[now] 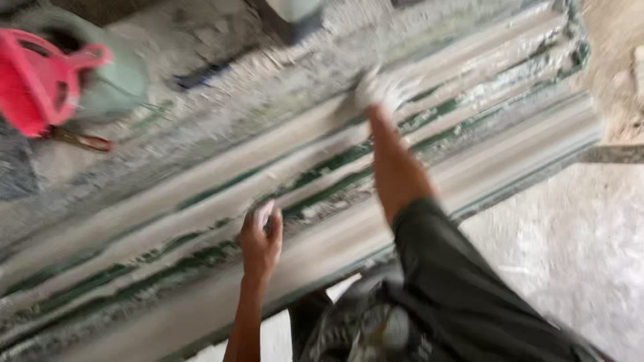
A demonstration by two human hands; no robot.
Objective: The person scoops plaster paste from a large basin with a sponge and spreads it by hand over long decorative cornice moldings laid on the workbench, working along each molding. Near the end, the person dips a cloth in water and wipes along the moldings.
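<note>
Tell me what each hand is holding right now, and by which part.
The left hand holds nothing; it rests, fingers bent, on the slab. The right hand is a white blur pressed on the slab farther up; whether it grips anything cannot be told.

Soft even daylight, heavy motion blur throughout, no hard shadows

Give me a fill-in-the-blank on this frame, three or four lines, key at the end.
1. The right hand wears a ____ glove.
2. The left hand is ____, with no glove.
3. Both hands rest on long stacked slabs with ____ edges.
4. The plastic can at upper left is ____.

Missing words: white; bare; green; red
</note>
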